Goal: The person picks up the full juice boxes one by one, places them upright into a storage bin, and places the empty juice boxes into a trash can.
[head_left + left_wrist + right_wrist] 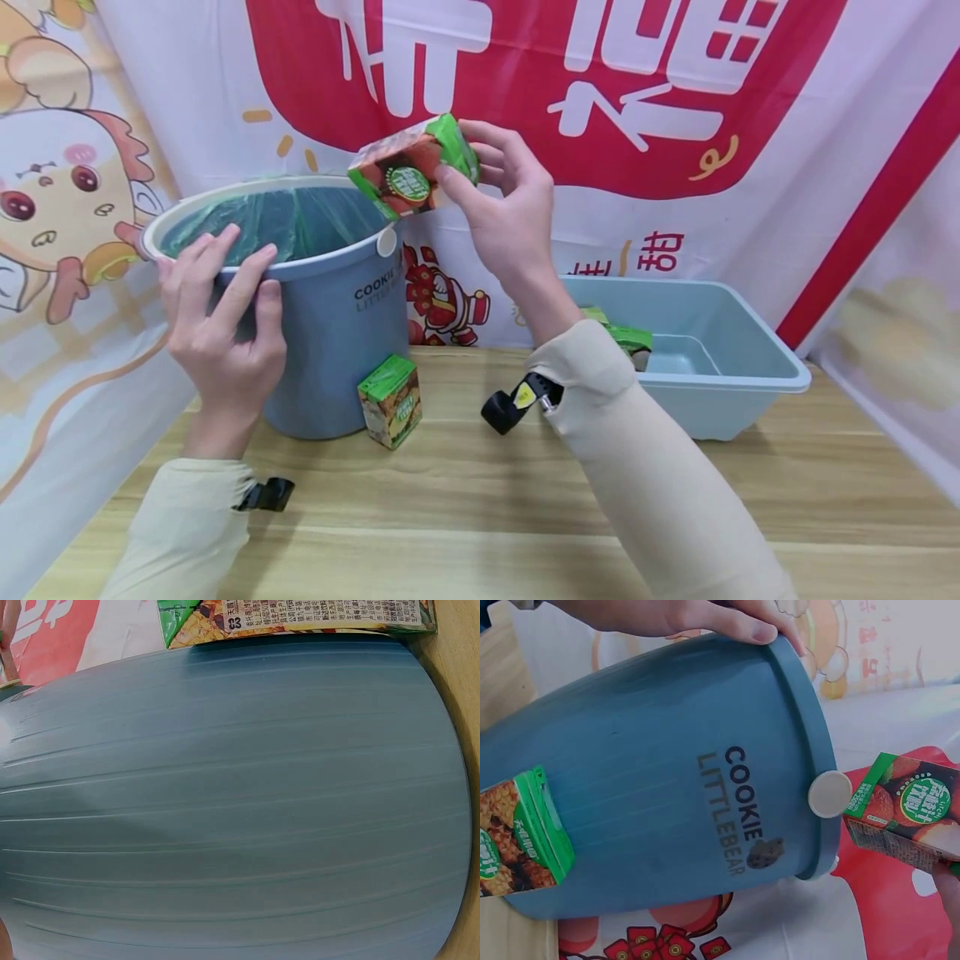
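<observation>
In the head view my right hand [513, 200] pinches a red and green juice carton [408, 171] between thumb and fingers. The carton is tilted, close above the right side of the rim of a blue trash bin [322, 350]. A translucent green bag [300, 221] lines the bin. My left hand [225, 317] holds the bin's near-left rim, fingers over the edge and thumb on the outside. A brown and green juice carton [392, 402] stands upright on the table against the bin's base; in the right wrist view this carton [521, 836] shows at the left.
A light blue plastic tub [750, 350] stands at the right, with green-topped cartons [630, 340] inside, partly behind my right arm. A printed cloth [660, 167] hangs behind the wooden table [450, 508]. Black straps with cameras are on both wrists.
</observation>
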`<action>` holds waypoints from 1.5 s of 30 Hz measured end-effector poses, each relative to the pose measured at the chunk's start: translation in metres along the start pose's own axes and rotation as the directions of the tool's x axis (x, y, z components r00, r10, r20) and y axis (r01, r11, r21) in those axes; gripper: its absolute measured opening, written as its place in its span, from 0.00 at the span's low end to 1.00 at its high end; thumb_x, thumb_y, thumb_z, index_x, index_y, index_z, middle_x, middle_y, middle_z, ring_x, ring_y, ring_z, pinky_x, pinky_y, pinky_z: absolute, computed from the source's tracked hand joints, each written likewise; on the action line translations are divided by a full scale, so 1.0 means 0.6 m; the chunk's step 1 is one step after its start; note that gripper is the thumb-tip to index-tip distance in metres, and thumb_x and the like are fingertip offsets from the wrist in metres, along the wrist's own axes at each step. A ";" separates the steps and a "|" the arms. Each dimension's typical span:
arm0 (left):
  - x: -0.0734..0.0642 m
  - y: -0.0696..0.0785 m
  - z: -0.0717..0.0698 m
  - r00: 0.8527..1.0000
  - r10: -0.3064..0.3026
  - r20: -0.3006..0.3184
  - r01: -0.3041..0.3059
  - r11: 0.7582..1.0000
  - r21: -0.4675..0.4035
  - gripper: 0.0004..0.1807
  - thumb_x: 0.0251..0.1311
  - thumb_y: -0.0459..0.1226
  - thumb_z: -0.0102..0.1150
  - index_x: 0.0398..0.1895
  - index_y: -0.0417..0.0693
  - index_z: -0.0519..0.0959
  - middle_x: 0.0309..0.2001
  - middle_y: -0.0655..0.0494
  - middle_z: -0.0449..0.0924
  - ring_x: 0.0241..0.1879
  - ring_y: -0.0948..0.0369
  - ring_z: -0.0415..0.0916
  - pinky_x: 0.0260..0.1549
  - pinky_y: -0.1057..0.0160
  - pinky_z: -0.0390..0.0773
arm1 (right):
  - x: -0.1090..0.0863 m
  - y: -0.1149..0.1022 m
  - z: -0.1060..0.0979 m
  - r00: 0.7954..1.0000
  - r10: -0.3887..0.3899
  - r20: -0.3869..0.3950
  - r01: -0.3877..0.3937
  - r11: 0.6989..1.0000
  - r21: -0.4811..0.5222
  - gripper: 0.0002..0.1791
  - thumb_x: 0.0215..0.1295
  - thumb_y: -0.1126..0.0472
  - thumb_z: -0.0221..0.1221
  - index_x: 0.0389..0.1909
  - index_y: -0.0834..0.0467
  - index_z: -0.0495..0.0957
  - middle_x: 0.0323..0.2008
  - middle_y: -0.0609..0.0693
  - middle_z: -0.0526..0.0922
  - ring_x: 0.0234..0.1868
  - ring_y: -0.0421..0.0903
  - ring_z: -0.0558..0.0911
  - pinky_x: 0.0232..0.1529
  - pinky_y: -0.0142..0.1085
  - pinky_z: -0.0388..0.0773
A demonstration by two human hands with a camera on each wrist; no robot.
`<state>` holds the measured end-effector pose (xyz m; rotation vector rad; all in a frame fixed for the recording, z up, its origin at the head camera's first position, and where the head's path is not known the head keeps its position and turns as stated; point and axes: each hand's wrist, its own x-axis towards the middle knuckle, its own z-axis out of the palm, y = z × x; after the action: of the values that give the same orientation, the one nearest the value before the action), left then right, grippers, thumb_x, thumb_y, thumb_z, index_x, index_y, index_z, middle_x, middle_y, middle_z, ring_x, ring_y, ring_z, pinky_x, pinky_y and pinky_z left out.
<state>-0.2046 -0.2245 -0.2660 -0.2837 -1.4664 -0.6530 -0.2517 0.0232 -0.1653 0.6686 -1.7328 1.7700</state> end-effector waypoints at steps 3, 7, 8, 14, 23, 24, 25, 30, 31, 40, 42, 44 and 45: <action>-0.001 0.001 0.001 1.000 -0.002 -0.001 0.002 1.000 -0.001 0.17 0.68 0.44 0.61 0.52 0.49 0.90 0.62 0.43 0.86 0.69 0.43 0.77 0.81 0.37 0.54 | -0.003 0.002 0.011 1.000 -0.017 0.026 0.017 1.000 -0.011 0.24 0.71 0.59 0.67 0.66 0.52 0.79 0.61 0.51 0.84 0.58 0.44 0.84 0.53 0.38 0.88; -0.001 0.001 0.001 1.000 -0.003 -0.001 0.003 1.000 -0.003 0.17 0.68 0.45 0.61 0.52 0.49 0.90 0.62 0.43 0.86 0.69 0.44 0.77 0.81 0.36 0.54 | -0.007 0.007 0.027 0.997 -0.031 0.071 0.033 0.999 -0.031 0.23 0.71 0.61 0.66 0.66 0.53 0.79 0.61 0.53 0.84 0.60 0.46 0.84 0.53 0.37 0.88; -0.001 0.001 0.001 1.000 -0.004 0.000 0.004 1.000 -0.003 0.17 0.68 0.45 0.61 0.52 0.48 0.90 0.62 0.43 0.86 0.69 0.44 0.76 0.81 0.36 0.54 | -0.009 0.008 0.031 0.996 -0.028 0.080 0.031 0.999 -0.037 0.24 0.71 0.62 0.66 0.66 0.53 0.78 0.62 0.53 0.84 0.60 0.46 0.84 0.53 0.37 0.88; -0.001 0.002 0.001 1.000 -0.010 0.009 0.010 1.000 0.002 0.18 0.69 0.46 0.61 0.52 0.48 0.90 0.63 0.43 0.85 0.70 0.44 0.76 0.82 0.37 0.54 | -0.015 0.014 0.054 0.994 0.010 0.111 -0.003 0.998 -0.063 0.25 0.70 0.63 0.67 0.66 0.53 0.77 0.62 0.53 0.84 0.61 0.47 0.84 0.54 0.37 0.88; 0.000 0.006 -0.001 1.000 -0.020 -0.002 0.020 1.000 0.002 0.18 0.69 0.47 0.61 0.52 0.48 0.90 0.62 0.42 0.85 0.69 0.43 0.76 0.82 0.39 0.53 | -0.022 0.026 0.088 0.975 -0.033 0.220 0.060 0.991 -0.116 0.24 0.70 0.65 0.67 0.66 0.58 0.77 0.59 0.56 0.86 0.57 0.47 0.88 0.60 0.34 0.85; 0.000 0.005 -0.001 1.000 -0.020 -0.003 0.020 1.000 0.003 0.18 0.69 0.47 0.61 0.51 0.48 0.90 0.62 0.42 0.86 0.69 0.43 0.76 0.82 0.39 0.53 | -0.023 0.029 0.090 0.971 -0.032 0.235 0.066 0.989 -0.134 0.24 0.71 0.65 0.67 0.66 0.58 0.77 0.59 0.56 0.86 0.56 0.46 0.88 0.60 0.32 0.84; 0.000 0.004 -0.001 1.000 -0.020 -0.002 0.020 1.000 0.004 0.18 0.69 0.47 0.61 0.51 0.48 0.90 0.62 0.43 0.86 0.69 0.43 0.76 0.82 0.39 0.53 | -0.025 0.031 0.092 0.969 -0.029 0.247 0.069 0.986 -0.153 0.24 0.71 0.64 0.67 0.66 0.58 0.77 0.60 0.55 0.86 0.56 0.45 0.87 0.60 0.32 0.84; -0.003 -0.002 0.000 1.000 -0.011 -0.011 0.011 1.000 0.001 0.18 0.70 0.48 0.61 0.51 0.49 0.91 0.62 0.44 0.86 0.69 0.44 0.77 0.82 0.39 0.53 | -0.030 0.036 0.098 0.958 -0.015 0.287 0.087 0.968 -0.237 0.25 0.71 0.61 0.68 0.68 0.56 0.77 0.63 0.52 0.83 0.56 0.44 0.86 0.59 0.26 0.82; -0.003 -0.003 0.000 1.000 -0.008 -0.015 0.008 1.000 -0.001 0.18 0.70 0.48 0.61 0.51 0.50 0.91 0.62 0.45 0.86 0.69 0.45 0.77 0.82 0.39 0.53 | -0.030 0.037 0.099 0.956 -0.017 0.292 0.094 0.963 -0.252 0.25 0.71 0.60 0.68 0.68 0.56 0.77 0.64 0.52 0.83 0.56 0.43 0.86 0.59 0.25 0.82; -0.003 -0.008 0.002 1.000 -0.002 -0.025 0.002 1.000 -0.008 0.18 0.69 0.49 0.61 0.51 0.51 0.91 0.62 0.45 0.86 0.68 0.45 0.77 0.81 0.38 0.54 | -0.025 0.042 0.097 0.942 -0.038 0.334 0.158 0.927 -0.341 0.25 0.71 0.57 0.68 0.67 0.55 0.80 0.63 0.51 0.84 0.53 0.43 0.83 0.54 0.25 0.80; -0.003 -0.010 0.004 1.000 0.004 -0.024 -0.004 1.000 -0.011 0.18 0.69 0.50 0.61 0.51 0.51 0.91 0.62 0.46 0.87 0.68 0.45 0.77 0.81 0.38 0.55 | -0.024 0.044 0.094 0.936 -0.055 0.347 0.183 0.919 -0.348 0.25 0.71 0.57 0.68 0.66 0.55 0.80 0.62 0.52 0.84 0.52 0.43 0.82 0.53 0.25 0.80; -0.003 -0.011 0.006 1.000 0.010 -0.025 -0.011 1.000 -0.016 0.18 0.69 0.50 0.61 0.50 0.51 0.91 0.62 0.46 0.87 0.68 0.45 0.78 0.81 0.38 0.55 | -0.022 0.046 0.091 0.930 -0.069 0.360 0.205 0.912 -0.356 0.24 0.71 0.56 0.68 0.66 0.56 0.80 0.61 0.52 0.84 0.52 0.43 0.81 0.53 0.26 0.80; -0.003 -0.012 0.007 1.000 0.013 -0.025 -0.014 1.000 -0.017 0.18 0.69 0.50 0.61 0.50 0.51 0.91 0.61 0.46 0.87 0.68 0.46 0.78 0.81 0.38 0.55 | -0.021 0.046 0.090 0.927 -0.072 0.367 0.214 0.907 -0.363 0.25 0.71 0.56 0.68 0.66 0.56 0.80 0.61 0.52 0.84 0.51 0.43 0.81 0.52 0.26 0.80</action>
<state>-0.2119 -0.2274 -0.2690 -0.2973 -1.4341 -0.6564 -0.2641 -0.0313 -0.1919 0.9393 -2.1338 1.1899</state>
